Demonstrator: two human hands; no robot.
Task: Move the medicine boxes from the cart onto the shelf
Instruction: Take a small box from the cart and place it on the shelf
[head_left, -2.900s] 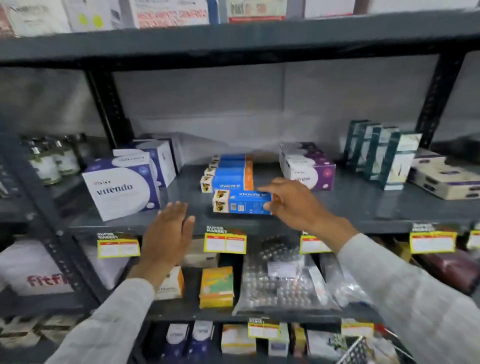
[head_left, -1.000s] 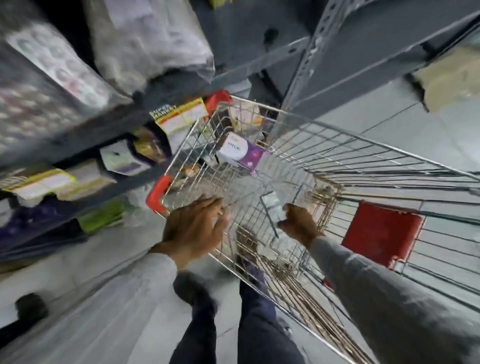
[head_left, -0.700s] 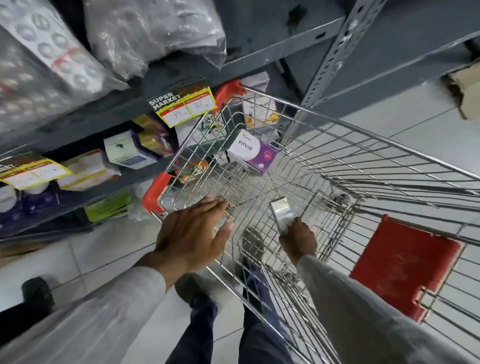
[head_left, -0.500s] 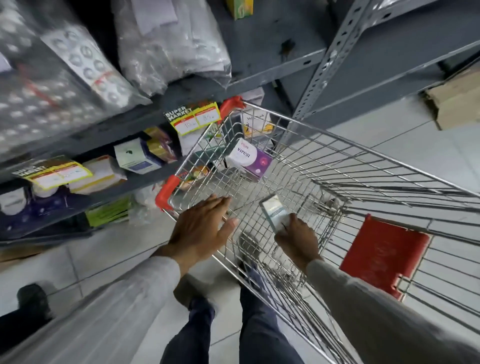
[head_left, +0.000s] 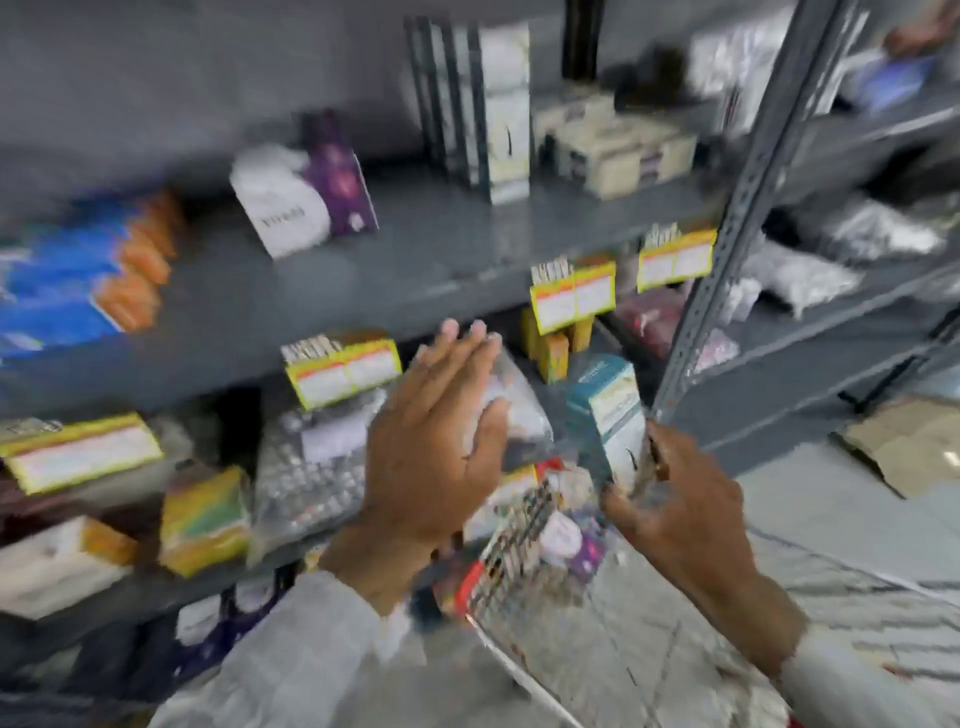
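The view is blurred by motion. My right hand (head_left: 675, 509) is shut on a tall teal and white medicine box (head_left: 608, 410), held upright above the wire cart (head_left: 519, 587) and below the grey shelf (head_left: 405, 270). My left hand (head_left: 436, 441) is raised flat with fingers spread, empty, in front of the lower shelf level. A purple and white box (head_left: 569, 540) lies in the cart's front corner. On the shelf stand a white and purple box (head_left: 301, 202), several matching teal and white boxes (head_left: 478, 104) and blue and orange boxes (head_left: 78, 280).
Yellow price tags (head_left: 571, 296) hang along the shelf edges. Bags of blister packs (head_left: 311, 467) and yellow boxes (head_left: 205, 519) fill the level below. A perforated grey upright (head_left: 727, 218) stands just right of the held box. A brown cardboard piece (head_left: 904, 441) lies on the tiled floor.
My right hand has lifted the teal and white box out of the cart up toward the shelf. My left hand left the cart rim and rose open. My head turned up from cart to shelf.
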